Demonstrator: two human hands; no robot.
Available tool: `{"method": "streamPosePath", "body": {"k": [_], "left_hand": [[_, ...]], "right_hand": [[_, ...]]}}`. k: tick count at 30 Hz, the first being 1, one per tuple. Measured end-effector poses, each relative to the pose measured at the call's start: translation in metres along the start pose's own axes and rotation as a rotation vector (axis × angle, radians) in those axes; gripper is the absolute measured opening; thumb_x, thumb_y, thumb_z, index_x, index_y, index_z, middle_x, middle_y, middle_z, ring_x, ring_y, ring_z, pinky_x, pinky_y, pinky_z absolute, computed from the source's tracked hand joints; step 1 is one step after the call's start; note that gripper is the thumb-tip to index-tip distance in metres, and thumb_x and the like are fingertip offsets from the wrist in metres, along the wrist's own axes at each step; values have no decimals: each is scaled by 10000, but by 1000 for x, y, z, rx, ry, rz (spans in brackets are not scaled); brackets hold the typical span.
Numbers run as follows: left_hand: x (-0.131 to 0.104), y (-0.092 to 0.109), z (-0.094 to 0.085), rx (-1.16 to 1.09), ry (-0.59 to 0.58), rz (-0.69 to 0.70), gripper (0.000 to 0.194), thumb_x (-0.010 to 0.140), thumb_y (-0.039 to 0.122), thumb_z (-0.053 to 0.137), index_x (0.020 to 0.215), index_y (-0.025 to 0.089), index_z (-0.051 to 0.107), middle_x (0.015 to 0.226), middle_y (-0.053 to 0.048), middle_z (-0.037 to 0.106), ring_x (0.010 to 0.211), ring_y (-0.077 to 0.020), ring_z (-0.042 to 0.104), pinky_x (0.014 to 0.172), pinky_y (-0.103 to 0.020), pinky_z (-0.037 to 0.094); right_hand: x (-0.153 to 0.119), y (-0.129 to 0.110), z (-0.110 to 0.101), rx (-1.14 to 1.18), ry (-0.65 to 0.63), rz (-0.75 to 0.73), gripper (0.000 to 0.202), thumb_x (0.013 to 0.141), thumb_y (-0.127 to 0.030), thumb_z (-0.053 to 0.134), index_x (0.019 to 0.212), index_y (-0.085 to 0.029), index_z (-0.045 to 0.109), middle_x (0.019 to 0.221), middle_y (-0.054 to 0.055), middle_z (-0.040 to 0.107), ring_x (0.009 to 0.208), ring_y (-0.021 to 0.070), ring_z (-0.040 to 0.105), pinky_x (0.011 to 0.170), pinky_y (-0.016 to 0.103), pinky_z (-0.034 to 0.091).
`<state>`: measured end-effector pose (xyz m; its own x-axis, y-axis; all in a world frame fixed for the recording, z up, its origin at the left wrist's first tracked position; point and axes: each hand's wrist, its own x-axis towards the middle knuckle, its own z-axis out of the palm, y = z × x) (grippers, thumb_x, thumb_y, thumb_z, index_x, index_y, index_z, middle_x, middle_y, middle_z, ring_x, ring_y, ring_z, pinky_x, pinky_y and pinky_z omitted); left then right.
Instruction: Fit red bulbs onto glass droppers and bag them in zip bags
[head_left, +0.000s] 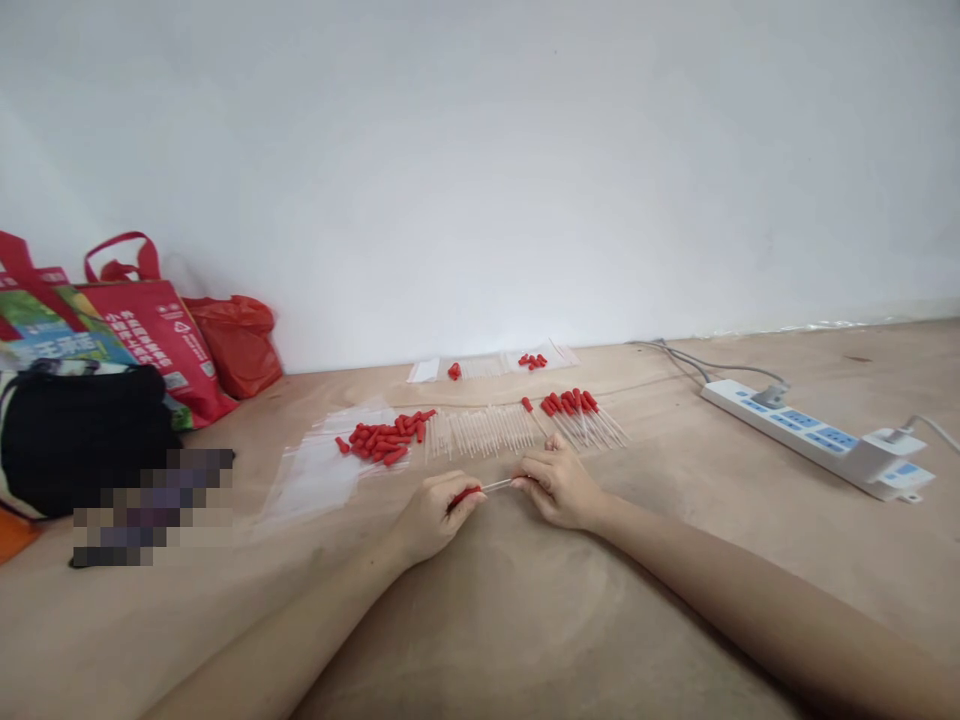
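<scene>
My left hand (441, 512) is closed round a red rubber dropper bulb (466, 494). A thin glass dropper tube (496, 486) runs from the bulb's end to my right hand (556, 486), whose fingers pinch it. How deep the tube sits in the bulb cannot be seen. Beyond my left hand lies a pile of loose red bulbs (382, 438) on see-through plastic bags (319, 478). A row of bare glass tubes (480, 432) lies beyond both hands. Farther right rest several droppers with red bulbs fitted (574, 402), tubes pointing towards me.
Near the wall, a plastic bag (486, 366) carries more tubes and red bulbs. A white power strip (795, 430) with plugs and grey cables lies at the right. Red shopping bags (157, 340), a black bag (90, 430) and a blurred-out object (154, 508) occupy the left.
</scene>
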<state>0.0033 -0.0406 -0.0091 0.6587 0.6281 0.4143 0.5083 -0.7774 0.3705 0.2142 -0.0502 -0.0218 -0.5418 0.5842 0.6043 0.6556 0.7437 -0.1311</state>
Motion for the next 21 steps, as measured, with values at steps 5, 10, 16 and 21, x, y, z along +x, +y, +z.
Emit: {"method": "streamPosePath", "body": {"k": [5, 10, 16, 21], "left_hand": [[0, 1, 2, 21, -30, 28, 227, 849, 248, 393, 763, 138, 572, 638, -18, 549, 601, -126, 517, 555, -214, 389], [0, 2, 2, 15, -41, 71, 240, 854, 246, 380, 767, 134, 574, 645, -26, 558, 597, -126, 517, 555, -215, 393], [0, 2, 3, 15, -30, 62, 243, 853, 245, 376, 747, 148, 572, 623, -17, 547, 579, -126, 515, 539, -216, 388], [0, 2, 3, 6, -36, 77, 245, 854, 243, 376, 740, 148, 571, 636, -24, 555, 590, -131, 525, 550, -220, 396]], "right_hand": [[0, -1, 3, 14, -6, 31, 296, 862, -250, 326, 652, -151, 509, 583, 8, 554, 535, 101, 419, 652, 278, 204], [2, -4, 3, 18, -78, 71, 339, 873, -257, 294, 631, -152, 508, 568, 5, 555, 517, 95, 401, 647, 278, 193], [5, -11, 5, 33, -170, 152, 369, 882, -274, 277, 621, -157, 510, 573, 0, 577, 506, 88, 412, 647, 274, 191], [5, -12, 7, 84, -235, 211, 401, 890, -284, 275, 586, -158, 504, 537, -19, 565, 481, 74, 412, 652, 274, 196]]}}
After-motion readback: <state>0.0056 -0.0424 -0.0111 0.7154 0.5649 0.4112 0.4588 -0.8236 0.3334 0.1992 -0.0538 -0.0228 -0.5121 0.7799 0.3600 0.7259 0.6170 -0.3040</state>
